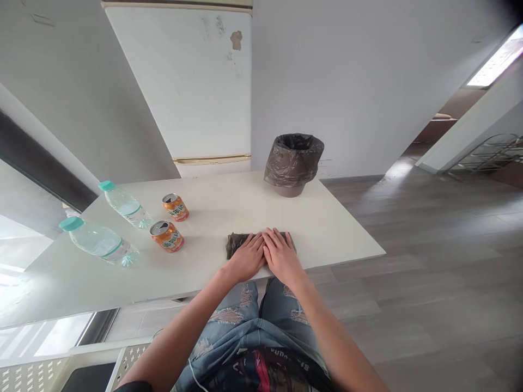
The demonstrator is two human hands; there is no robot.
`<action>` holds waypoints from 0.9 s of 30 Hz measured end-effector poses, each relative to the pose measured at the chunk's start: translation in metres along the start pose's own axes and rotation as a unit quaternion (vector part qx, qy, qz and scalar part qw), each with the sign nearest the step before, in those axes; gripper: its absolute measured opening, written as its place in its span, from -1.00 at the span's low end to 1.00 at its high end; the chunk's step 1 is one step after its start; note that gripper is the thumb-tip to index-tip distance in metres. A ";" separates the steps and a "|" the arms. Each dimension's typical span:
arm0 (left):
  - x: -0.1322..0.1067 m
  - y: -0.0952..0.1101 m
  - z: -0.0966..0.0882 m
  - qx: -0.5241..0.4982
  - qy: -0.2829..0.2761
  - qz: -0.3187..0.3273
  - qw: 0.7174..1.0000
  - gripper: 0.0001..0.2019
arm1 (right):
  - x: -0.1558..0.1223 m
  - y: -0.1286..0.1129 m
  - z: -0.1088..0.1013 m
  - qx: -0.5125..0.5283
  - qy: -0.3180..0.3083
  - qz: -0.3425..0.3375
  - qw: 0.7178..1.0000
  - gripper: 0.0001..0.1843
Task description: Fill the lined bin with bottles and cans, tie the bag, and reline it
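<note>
A dark, thin plastic bag (236,243), flattened into a narrow strip, lies near the front edge of the white table. My left hand (248,255) rests flat on it with the fingers stretched forward. Beside it, touching at the fingertips, my right hand (280,252) also presses down on the bag, fingers extended and slightly apart. The middle of the bag is hidden under both hands; its ends show at either side.
Toward the back right stands a bin (291,190) lined with a dark bag (294,160). On the left are two orange drink cans (175,207) and two clear bottles (98,242) with teal caps. A white fridge (196,81) stands behind the table (220,201).
</note>
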State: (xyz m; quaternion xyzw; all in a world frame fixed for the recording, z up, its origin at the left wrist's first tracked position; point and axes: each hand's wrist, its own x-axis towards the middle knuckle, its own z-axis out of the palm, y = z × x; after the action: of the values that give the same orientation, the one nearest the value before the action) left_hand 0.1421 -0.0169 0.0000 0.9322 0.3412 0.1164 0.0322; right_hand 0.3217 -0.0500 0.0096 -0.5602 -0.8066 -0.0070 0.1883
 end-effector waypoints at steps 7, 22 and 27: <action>-0.001 -0.006 0.002 0.004 -0.028 -0.002 1.000 -0.35 | -0.007 0.000 0.012 -0.043 -0.017 0.074 0.996 -0.34; -0.009 -0.011 0.005 0.044 0.006 -0.041 0.998 -0.27 | -0.013 -0.003 0.011 -0.070 -0.026 0.114 0.991 -0.36; -0.016 -0.017 -0.001 0.039 -0.001 -0.068 0.997 -0.29 | -0.012 -0.002 0.013 -0.074 -0.035 0.137 0.987 -0.34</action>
State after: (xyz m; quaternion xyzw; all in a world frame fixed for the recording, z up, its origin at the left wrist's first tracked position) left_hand 0.1191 -0.0143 -0.0043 0.9075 0.4081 0.0994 0.0045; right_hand 0.3193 -0.0587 -0.0056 -0.6774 -0.7259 -0.0213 0.1174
